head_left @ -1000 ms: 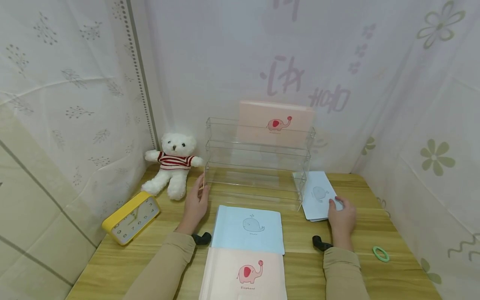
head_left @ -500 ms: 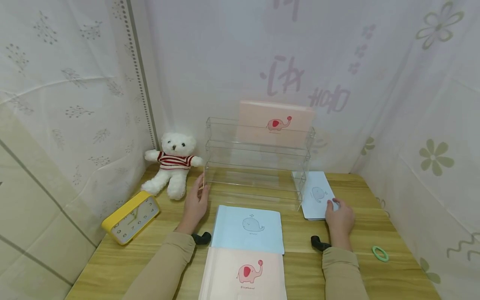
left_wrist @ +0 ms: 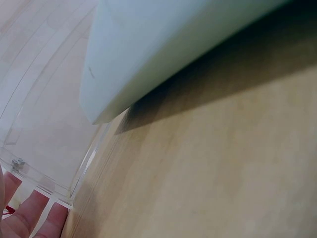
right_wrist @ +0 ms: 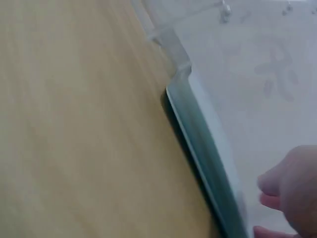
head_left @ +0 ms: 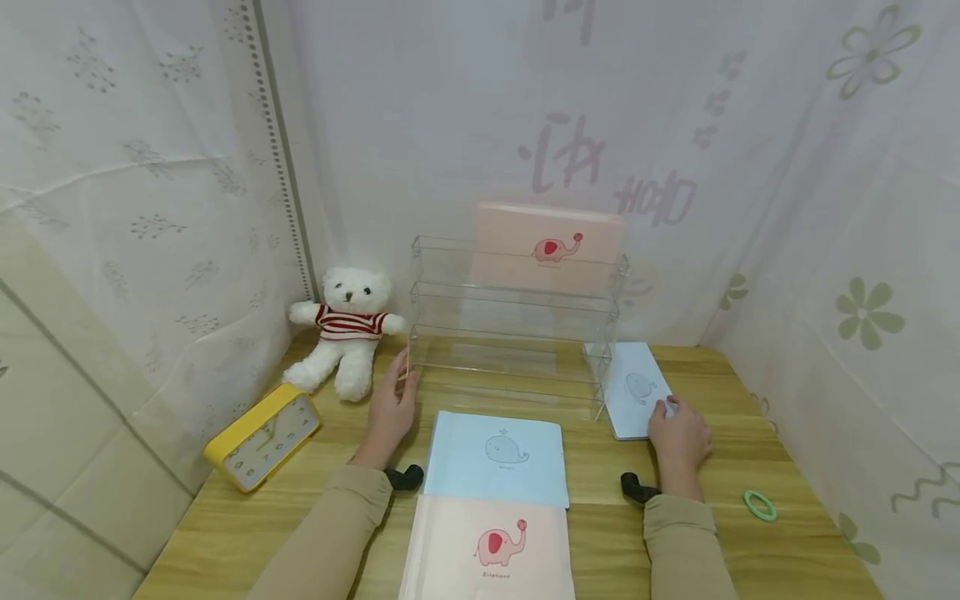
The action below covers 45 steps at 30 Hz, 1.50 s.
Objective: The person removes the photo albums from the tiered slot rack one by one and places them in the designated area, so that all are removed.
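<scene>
A clear acrylic tiered rack (head_left: 517,333) stands mid-table. My left hand (head_left: 390,412) holds its left side panel near the bottom, and the left wrist view shows the fingers (left_wrist: 30,210) against the panel's outer face. At the rack's right side lies a light blue whale notebook (head_left: 633,387). Its far left corner reaches behind the rack's side. My right hand (head_left: 681,437) pinches the notebook's near right edge. In the right wrist view the notebook's edge (right_wrist: 205,148) shows beside the curled fingers (right_wrist: 297,183).
A pink elephant notebook (head_left: 550,225) stands in the rack's top tier. In front lie another blue whale notebook (head_left: 465,458) and a pink elephant one (head_left: 450,542). A teddy bear (head_left: 352,333) and yellow clock (head_left: 262,437) are left. A green ring (head_left: 760,506) lies right.
My right hand has shifted slightly left and the whale notebook's near edges look more closely lined up. The left hand stays on the rack.
</scene>
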Each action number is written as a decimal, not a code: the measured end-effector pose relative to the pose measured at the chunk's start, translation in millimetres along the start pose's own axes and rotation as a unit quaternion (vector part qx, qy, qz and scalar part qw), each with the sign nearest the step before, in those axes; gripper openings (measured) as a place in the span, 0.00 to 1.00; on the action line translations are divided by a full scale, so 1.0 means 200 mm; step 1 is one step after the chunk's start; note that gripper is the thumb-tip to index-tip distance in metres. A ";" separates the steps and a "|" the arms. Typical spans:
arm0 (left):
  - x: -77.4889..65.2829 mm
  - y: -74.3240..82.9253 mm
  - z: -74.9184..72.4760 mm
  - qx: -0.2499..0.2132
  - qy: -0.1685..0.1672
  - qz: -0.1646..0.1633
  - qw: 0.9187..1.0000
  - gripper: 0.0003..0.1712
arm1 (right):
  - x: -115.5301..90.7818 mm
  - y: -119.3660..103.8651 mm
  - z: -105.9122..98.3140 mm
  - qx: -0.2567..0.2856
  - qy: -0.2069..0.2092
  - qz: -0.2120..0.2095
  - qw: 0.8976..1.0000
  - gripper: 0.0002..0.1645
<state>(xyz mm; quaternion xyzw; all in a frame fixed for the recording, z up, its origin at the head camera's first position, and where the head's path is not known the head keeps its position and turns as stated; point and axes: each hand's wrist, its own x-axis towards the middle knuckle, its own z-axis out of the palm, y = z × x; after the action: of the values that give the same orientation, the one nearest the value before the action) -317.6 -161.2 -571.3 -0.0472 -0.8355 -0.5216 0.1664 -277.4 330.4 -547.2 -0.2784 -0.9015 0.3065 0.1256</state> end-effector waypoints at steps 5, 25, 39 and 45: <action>0.00 0.01 0.02 -0.008 0.003 -0.002 1.000 0.32 | -0.01 -0.13 -0.07 0.086 0.077 -0.079 0.990 0.30; 0.00 -0.01 0.00 -0.011 0.009 -0.011 1.000 0.33 | 0.17 -1.33 -0.58 0.176 0.045 -0.364 0.914 0.44; 0.00 0.00 0.01 -0.014 0.014 0.000 1.000 0.32 | 0.18 -1.52 -0.57 0.038 -0.027 -0.403 0.914 0.31; 0.00 0.00 0.00 -0.009 0.018 0.000 1.000 0.32 | 0.16 -1.56 -0.56 0.095 -0.053 -0.327 0.939 0.22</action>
<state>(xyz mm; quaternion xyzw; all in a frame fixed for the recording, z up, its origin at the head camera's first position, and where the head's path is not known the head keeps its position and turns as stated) -317.9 -160.4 -570.8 -0.0394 -0.8274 -0.5301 0.1814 -392.0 198.4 -264.7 0.0620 -0.9149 0.3469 0.1968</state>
